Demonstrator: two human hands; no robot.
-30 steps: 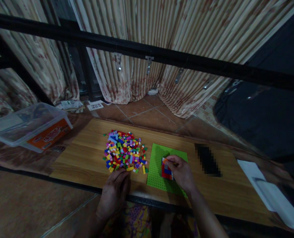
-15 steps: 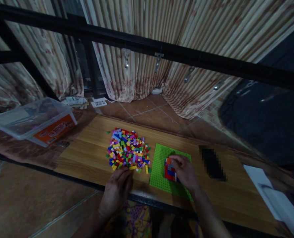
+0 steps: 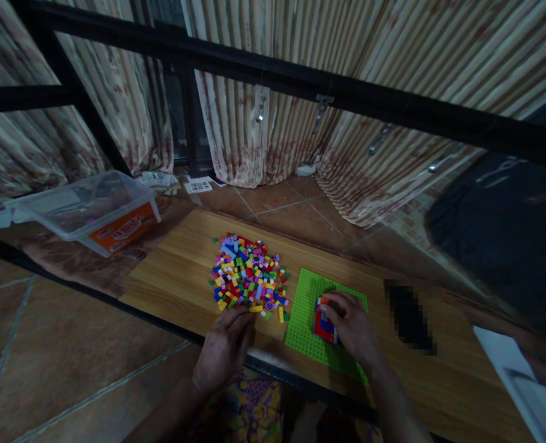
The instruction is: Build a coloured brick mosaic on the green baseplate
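A green studded baseplate (image 3: 306, 289) lies on the wooden table. On it sits a low block of building bricks (image 3: 324, 325) in red, blue and orange. My right hand (image 3: 353, 326) bends over this block from the right, its thumb and fingers closed at the upper end and covering part of it. Loose building bricks (image 3: 249, 271) in many colours form a heap left of the baseplate. At the heap's near edge, my left hand (image 3: 224, 347) has its fingertips drawn together; whatever is between them is hidden.
The wooden table (image 3: 171, 271) runs across the view. At far left stands a clear plastic box (image 3: 82, 212) with an orange label. A pixelated dark patch (image 3: 410, 317) and white sheets (image 3: 503, 351) lie to the right. A black metal bar (image 3: 291, 86) crosses before the curtains.
The camera view has turned, so the scene sits further right. My right hand's fingers have curled more over the block. My left hand stays by the heap.
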